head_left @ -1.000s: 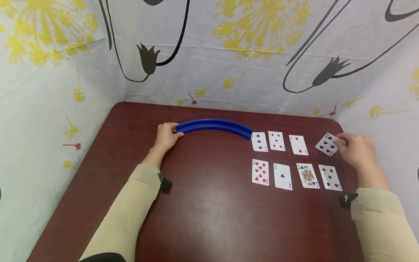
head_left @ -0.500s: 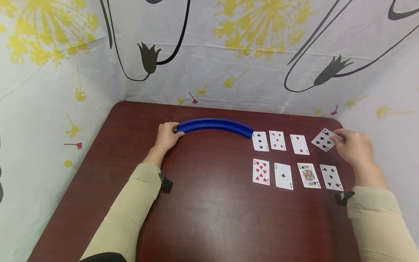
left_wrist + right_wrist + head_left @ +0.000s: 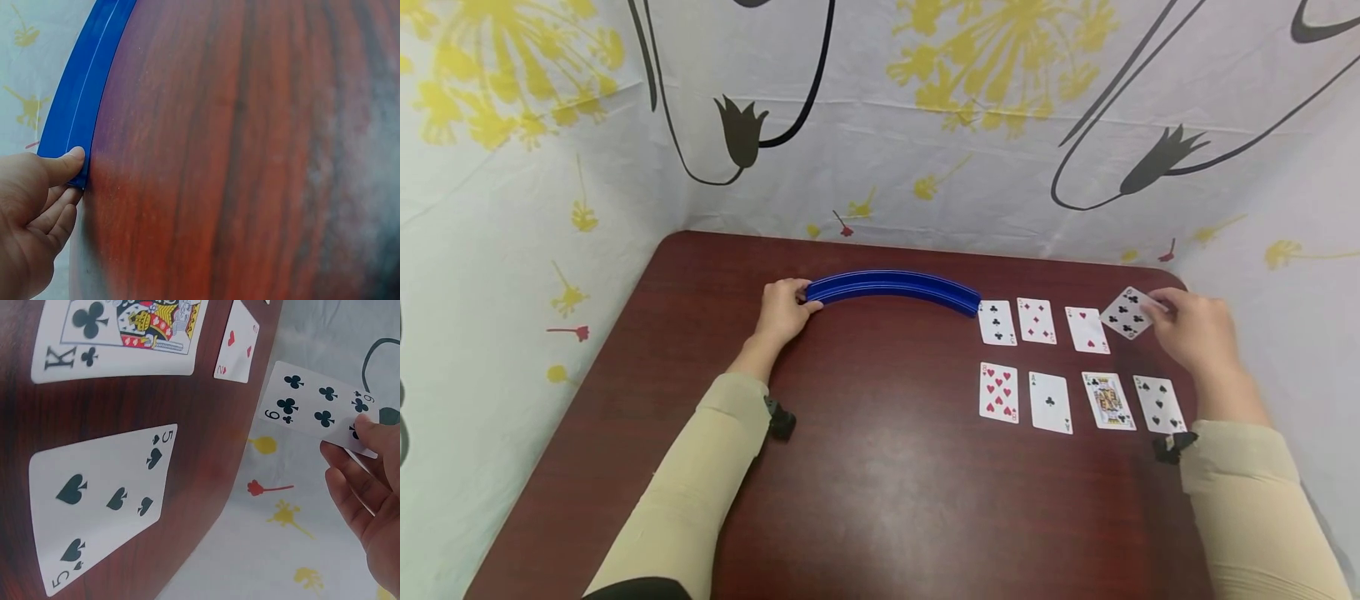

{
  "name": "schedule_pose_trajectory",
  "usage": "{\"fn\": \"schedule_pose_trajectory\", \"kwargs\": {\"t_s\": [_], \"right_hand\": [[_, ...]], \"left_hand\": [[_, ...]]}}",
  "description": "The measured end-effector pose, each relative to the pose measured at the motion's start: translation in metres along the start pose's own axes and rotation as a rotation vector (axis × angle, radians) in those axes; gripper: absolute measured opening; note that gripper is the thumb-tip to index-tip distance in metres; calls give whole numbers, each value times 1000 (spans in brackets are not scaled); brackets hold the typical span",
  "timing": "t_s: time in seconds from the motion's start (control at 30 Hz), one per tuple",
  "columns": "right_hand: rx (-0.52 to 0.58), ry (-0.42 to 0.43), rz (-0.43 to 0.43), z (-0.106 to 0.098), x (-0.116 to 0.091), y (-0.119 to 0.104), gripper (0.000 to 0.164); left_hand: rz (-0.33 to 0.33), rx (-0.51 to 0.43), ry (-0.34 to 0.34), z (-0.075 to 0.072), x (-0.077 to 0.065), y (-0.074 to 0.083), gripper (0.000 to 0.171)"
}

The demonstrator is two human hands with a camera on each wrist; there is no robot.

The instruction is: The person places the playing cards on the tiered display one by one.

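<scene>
At the back of the table, my left hand (image 3: 784,312) pinches the left end of a curved blue card holder (image 3: 891,283), thumb on top and fingers beneath. My right hand (image 3: 1199,329) pinches a six of clubs (image 3: 312,406) by one corner between thumb and fingers, raised at the right side. In the head view that card overlaps the edge of the two of hearts (image 3: 1087,331). The holder's right end reaches the corner of the three of clubs (image 3: 997,323). A five of diamonds (image 3: 1036,321) lies between those two cards.
A nearer row has the ten-like hearts card (image 3: 998,392), the ace of clubs (image 3: 1050,402), the king of clubs (image 3: 1108,401) and the five of spades (image 3: 103,503), all face up. Patterned white cloth (image 3: 880,167) surrounds the dark red table (image 3: 865,483) at the back and sides.
My right hand has moved left with the six of clubs, bringing it up to the two of hearts in the head view. My left hand and the blue card holder have stayed put.
</scene>
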State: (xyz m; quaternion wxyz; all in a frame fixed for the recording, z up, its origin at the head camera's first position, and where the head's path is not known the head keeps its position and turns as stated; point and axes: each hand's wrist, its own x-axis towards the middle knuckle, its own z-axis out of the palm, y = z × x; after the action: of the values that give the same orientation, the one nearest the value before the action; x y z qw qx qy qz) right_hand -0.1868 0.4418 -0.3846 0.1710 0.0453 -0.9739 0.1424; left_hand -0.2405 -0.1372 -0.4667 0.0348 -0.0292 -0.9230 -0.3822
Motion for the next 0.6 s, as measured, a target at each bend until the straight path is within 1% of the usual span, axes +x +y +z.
{"fn": "schedule_pose_trajectory", "kwargs": {"t_s": [0.27,0.4,0.6], "right_hand": [[15,19,-19,4,3,-6,21],[27,41,-38,6,5,-11,21],[43,70,-68,12,7,-20,20]], "left_hand": [[3,-3,4,1,1,-2,43],[3,6,-2,2,1,-3,44],[4,0,8,3,1,-3,42]]}}
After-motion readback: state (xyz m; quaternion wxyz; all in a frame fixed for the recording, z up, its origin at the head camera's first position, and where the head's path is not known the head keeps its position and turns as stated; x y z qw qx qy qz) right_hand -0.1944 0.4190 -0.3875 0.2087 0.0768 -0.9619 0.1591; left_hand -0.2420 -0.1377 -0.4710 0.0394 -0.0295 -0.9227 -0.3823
